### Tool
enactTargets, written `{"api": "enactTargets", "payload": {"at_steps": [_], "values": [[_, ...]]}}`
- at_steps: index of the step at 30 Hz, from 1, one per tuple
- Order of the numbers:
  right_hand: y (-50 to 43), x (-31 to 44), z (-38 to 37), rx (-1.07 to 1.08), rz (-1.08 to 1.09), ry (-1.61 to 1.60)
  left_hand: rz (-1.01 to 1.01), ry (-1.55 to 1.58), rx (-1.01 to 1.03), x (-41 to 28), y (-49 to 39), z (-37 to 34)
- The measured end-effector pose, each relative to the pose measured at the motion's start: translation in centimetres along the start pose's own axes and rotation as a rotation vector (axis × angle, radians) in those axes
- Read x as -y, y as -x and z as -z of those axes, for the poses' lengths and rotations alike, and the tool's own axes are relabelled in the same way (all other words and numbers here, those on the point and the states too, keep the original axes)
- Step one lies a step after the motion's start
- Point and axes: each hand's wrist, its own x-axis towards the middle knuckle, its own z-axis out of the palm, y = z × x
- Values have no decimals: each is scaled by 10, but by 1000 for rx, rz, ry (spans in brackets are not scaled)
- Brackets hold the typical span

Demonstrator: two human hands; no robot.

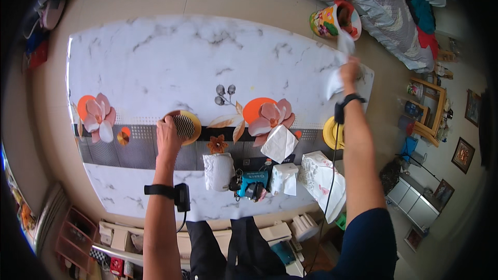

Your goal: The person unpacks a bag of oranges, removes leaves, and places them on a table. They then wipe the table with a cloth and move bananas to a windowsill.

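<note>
My left hand [166,129] grips the edge of a round zigzag-patterned piece [184,126]. That piece lies against a yellow round coaster [197,129] on the table's printed dark band. Reaching to the far right corner of the table, my right hand [349,72] is blurred and closed on a crumpled white sheet [334,84], whose white material shows on both sides of the fist. Just past it on the floor stands a colourful waste bin [323,22] with a red lining. A second yellow round coaster [330,133] is partly covered by my right forearm.
Along the near side of the marble-patterned table [186,58] lie a white padded packet [218,172], a blue packet [253,181], a tissue pack [283,179], a folded white napkin [279,144] and a printed paper bag [317,175]. A cable [330,186] hangs from my right wrist.
</note>
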Motion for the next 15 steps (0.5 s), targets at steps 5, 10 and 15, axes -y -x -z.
{"api": "enactTargets", "payload": {"at_steps": [5, 10, 15], "values": [[6, 27, 66, -81, 237, -460, -2, 11, 8, -4, 0, 0], [187, 101, 81, 791, 462, -718, 93, -2, 90, -4, -3, 0], [153, 53, 54, 502, 783, -352, 13, -31, 43, -2, -3, -1]]}}
